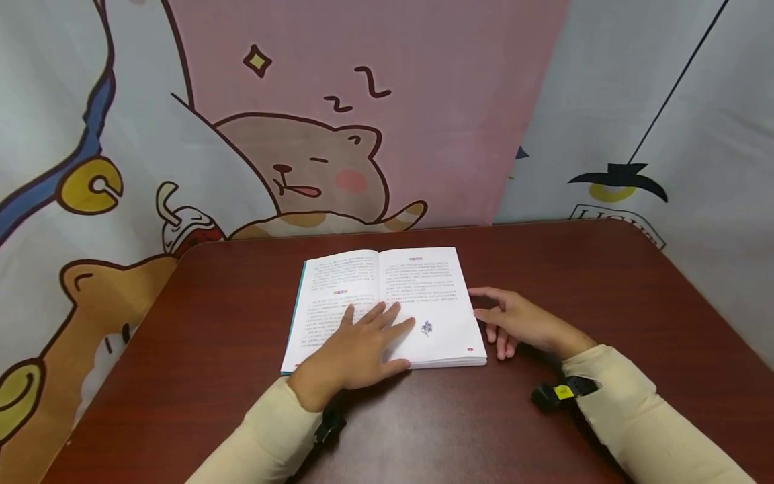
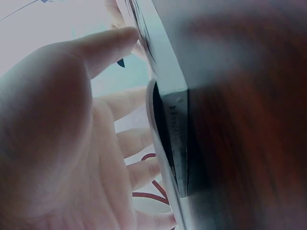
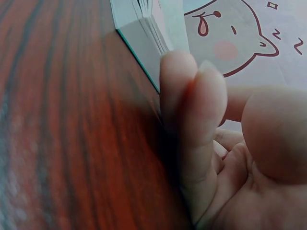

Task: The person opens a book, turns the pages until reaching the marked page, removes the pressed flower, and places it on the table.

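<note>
An open book (image 1: 423,282) with printed pages lies on the table, its teal cover edge showing at the left. My left hand (image 1: 357,349) rests across the lower middle of the pages with fingers spread; the left wrist view shows its palm (image 2: 96,158) along the book's near edge (image 2: 175,129). At the right edge of the book is my right hand (image 1: 523,323), index finger and thumb at the page edges and the other fingers loosely bent below. In the right wrist view, those fingers (image 3: 201,110) partly hide the book's corner (image 3: 136,36).
The dark red-brown wooden table (image 1: 211,336) extends around the book on all sides. Behind it hangs a cloth (image 1: 453,121) printed with cartoon animals. Black straps with small devices (image 1: 562,393) sit at both wrists, beside the cream sleeves (image 1: 641,410).
</note>
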